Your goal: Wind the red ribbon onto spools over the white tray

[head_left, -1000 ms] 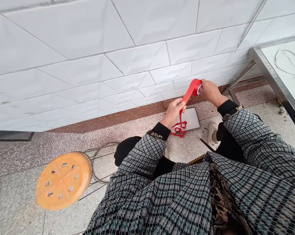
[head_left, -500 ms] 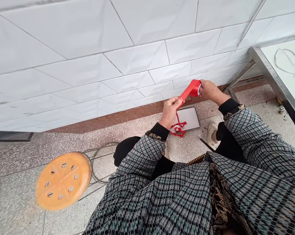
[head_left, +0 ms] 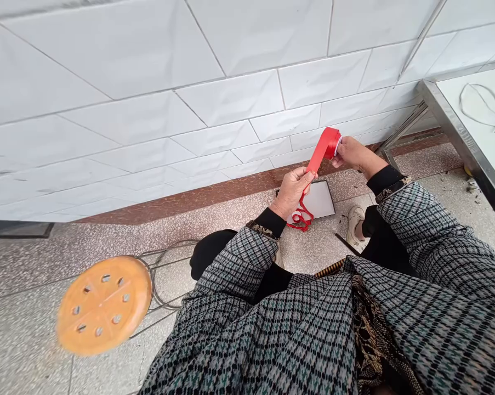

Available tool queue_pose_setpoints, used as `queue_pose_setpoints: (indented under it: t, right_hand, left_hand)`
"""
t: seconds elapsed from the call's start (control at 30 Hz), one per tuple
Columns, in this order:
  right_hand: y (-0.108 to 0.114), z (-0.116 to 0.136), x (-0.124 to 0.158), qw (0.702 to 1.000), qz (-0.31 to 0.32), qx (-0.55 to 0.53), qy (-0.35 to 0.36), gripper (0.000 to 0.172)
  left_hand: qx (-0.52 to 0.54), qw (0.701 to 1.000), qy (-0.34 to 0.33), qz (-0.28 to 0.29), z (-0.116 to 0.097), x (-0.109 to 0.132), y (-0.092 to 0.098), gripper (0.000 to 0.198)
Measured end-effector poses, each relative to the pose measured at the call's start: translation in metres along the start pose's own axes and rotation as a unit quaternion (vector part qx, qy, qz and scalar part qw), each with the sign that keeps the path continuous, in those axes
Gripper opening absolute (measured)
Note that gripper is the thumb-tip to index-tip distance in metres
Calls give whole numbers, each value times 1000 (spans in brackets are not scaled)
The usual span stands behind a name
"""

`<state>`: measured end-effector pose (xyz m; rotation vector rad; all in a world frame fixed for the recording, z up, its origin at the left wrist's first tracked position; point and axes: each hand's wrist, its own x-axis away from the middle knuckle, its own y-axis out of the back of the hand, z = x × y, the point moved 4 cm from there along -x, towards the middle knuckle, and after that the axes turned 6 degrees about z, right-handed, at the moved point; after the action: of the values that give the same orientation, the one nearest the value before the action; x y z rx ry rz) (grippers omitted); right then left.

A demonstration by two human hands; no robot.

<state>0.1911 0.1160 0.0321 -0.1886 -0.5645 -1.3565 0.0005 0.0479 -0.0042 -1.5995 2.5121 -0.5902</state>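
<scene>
My right hand (head_left: 352,154) grips a roll of red ribbon (head_left: 330,142), held up in front of the white tiled wall. A taut strip of ribbon runs from the roll down to my left hand (head_left: 292,191), whose fingers are closed on it. Below my left hand the loose ribbon end (head_left: 301,218) hangs and piles in loops over a white flat board (head_left: 322,198) lying on the floor.
An orange round stool seat (head_left: 102,304) with holes stands at the lower left on a wire frame. A steel-edged table (head_left: 465,131) with a thin wire loop (head_left: 483,104) on top is at the right. My shoe (head_left: 355,222) rests near the board.
The roll has risen a little in my right hand, and my left hand has slid slightly right along the strip. The pile of loose ribbon has shifted a bit.
</scene>
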Motion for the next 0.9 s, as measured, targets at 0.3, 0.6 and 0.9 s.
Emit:
queue_pose_setpoints:
  t: [0.3,0.6,0.9]
  right_hand:
    - [-16,-4,6,993,31,-108,-37,39]
    - [1,-7,-4,999,0,-35,-27,40]
    - [-25,-3,15,978,98,-173,-68,34]
  left_hand:
    - [-50,999,-6,0,11,-5,-6,48]
    - [-40,997,-39,-59,3,-1,2,39]
    - [-58,997,-19,-48,10,-5,2,39]
